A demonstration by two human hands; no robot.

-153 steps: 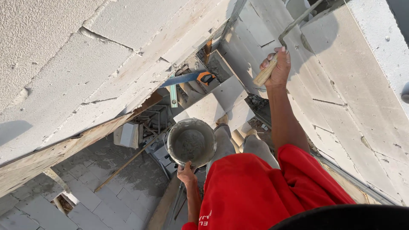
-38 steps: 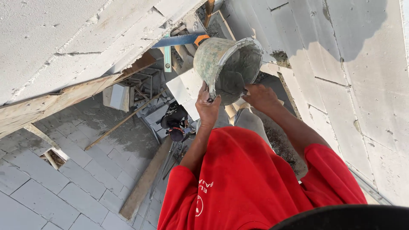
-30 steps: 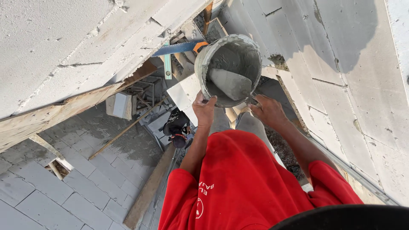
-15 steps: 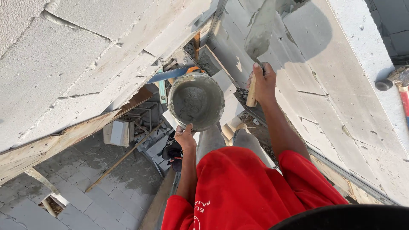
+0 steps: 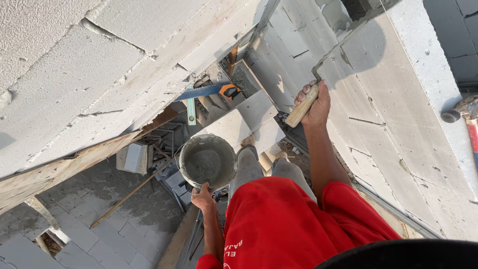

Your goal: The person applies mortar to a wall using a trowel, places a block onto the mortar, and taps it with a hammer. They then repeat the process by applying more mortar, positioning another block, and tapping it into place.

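Note:
My left hand point(image 5: 203, 196) grips the rim of a round grey bucket point(image 5: 207, 161) with wet mortar inside, held low beside my left leg. My right hand point(image 5: 314, 102) is raised and closed around the wooden handle of a trowel point(image 5: 303, 106); its metal shank runs up along the face of the white block wall point(image 5: 398, 104) on my right. The blade is hard to make out against the blocks. I wear a red shirt and grey trousers and look straight down.
A white block wall point(image 5: 74, 74) rises on the left with a wooden plank point(image 5: 59, 169) along its lower edge. A blue hand saw point(image 5: 206, 91) and a level point(image 5: 191, 107) lie below. A hammer point(image 5: 465, 112) rests on the right wall top. Paving lies far below.
The bucket came down from chest height to beside my left leg, held by the left hand alone. The right hand left the bucket and rose with the trowel to the right wall.

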